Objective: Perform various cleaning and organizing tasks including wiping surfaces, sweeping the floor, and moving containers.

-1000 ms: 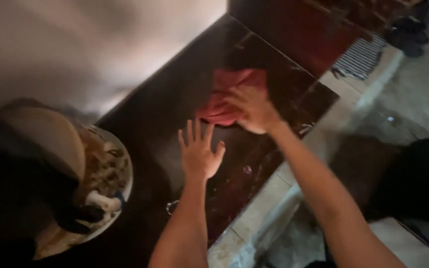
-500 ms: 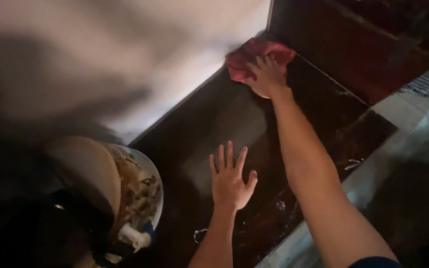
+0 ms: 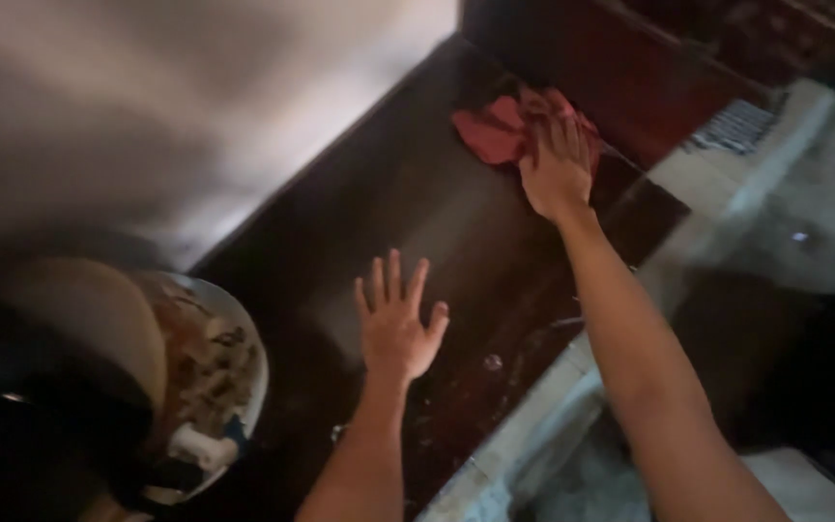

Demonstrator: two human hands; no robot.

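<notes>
The red cloth [image 3: 504, 130] lies bunched at the far end of a dark, glossy stone counter [image 3: 456, 242], close to the corner where the counter meets a pale wall [image 3: 195, 106] on the left and a dark reddish panel [image 3: 630, 77] at the far side. The right hand [image 3: 558, 164] presses down on the cloth's right part, palm flat and fingers spread over the fabric rather than curled around it, with the arm stretched far forward. The left hand [image 3: 396, 324] rests nearer, palm down on bare counter with all fingers fanned wide apart, holding nothing; it is well apart from the cloth. Small wet spots glint on the counter just right of the left hand. At the near left stands a round pale bowl-like vessel [image 3: 215, 377] with mottled contents, partly lost in shadow. Along the counter's right edge runs a light-coloured ledge [image 3: 572, 387], and beyond it, at the far right, lies a ribbed grey mat [image 3: 736, 126].
</notes>
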